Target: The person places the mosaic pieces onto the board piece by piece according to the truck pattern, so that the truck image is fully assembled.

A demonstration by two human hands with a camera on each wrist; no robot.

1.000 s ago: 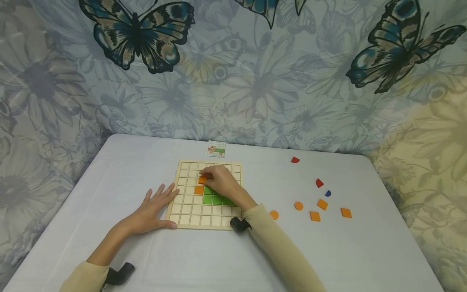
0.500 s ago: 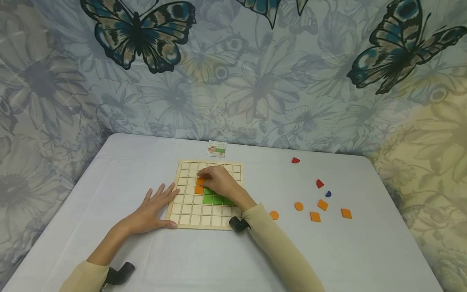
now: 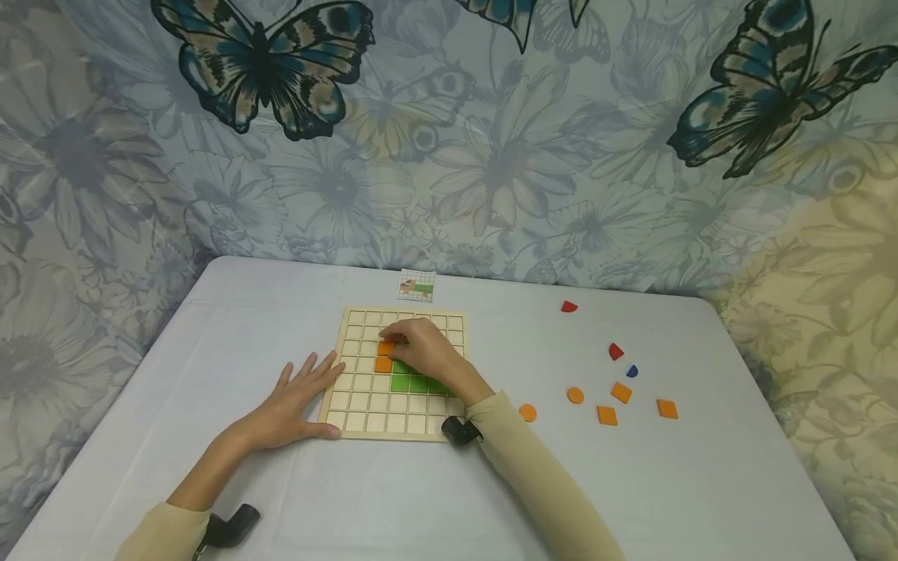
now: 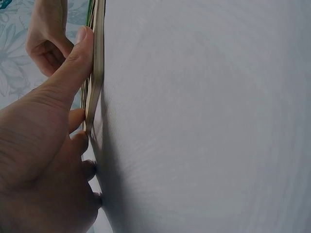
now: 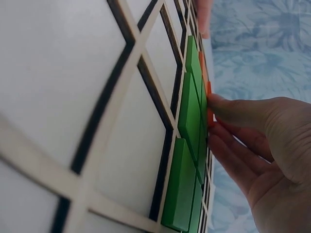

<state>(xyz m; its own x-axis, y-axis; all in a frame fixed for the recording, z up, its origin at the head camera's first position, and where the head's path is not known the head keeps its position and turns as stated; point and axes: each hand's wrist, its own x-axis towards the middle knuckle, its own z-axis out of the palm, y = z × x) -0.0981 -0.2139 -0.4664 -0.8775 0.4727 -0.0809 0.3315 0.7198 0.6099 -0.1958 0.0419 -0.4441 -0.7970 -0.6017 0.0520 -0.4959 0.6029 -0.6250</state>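
A wooden grid board (image 3: 356, 401) lies on the table, with several green square tiles (image 3: 418, 383) set in its middle cells. My right hand (image 3: 428, 349) is over the board and pinches an orange square tile (image 3: 385, 348) between thumb and fingers, directly beyond another orange square tile (image 3: 383, 365) in the grid. In the right wrist view, the pinched tile shows as a thin orange edge at the thumb tip, beside the green row. At the board's left edge rests my left hand (image 3: 286, 413), its fingers spread and thumb at the near left corner.
Behind the board lies a small pattern card (image 3: 417, 286). Loose to the right are orange squares (image 3: 606, 415), orange circles (image 3: 575, 396), red quarter-circle pieces (image 3: 616, 351) and a blue half-circle (image 3: 632, 371). A butterfly-print cloth (image 3: 505, 171) hangs behind the table.
The orange square tile in my right hand has shifted slightly left, from askew to lined up with the other orange square. My left hand has stayed still.
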